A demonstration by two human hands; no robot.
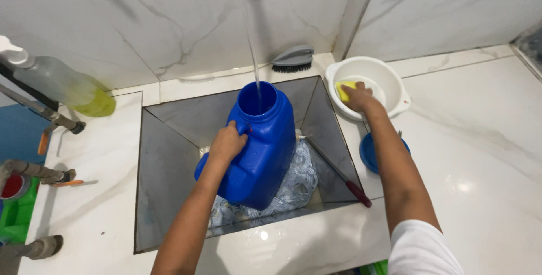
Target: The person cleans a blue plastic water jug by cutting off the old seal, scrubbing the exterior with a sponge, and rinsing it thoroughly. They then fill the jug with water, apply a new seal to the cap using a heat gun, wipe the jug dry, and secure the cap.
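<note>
A big blue plastic jug (265, 156) stands tilted in a sunken grey basin (169, 139), with a thin stream of water (251, 49) falling into its open mouth. My left hand (227, 142) grips the jug's handle near the neck. My right hand (359, 97) reaches into a white plastic bowl (389, 80) on the marble ledge and closes on a yellow sponge (343, 88). Under the jug lies a blue and white mop head or cloth (296, 182).
A grey scrub brush (293, 58) rests at the wall behind the basin. A clear bottle of yellow liquid (68, 86) lies at the left. A blue lid (370, 152) and a red-tipped handle (357, 192) sit by the basin's right edge. Pipes run along the left.
</note>
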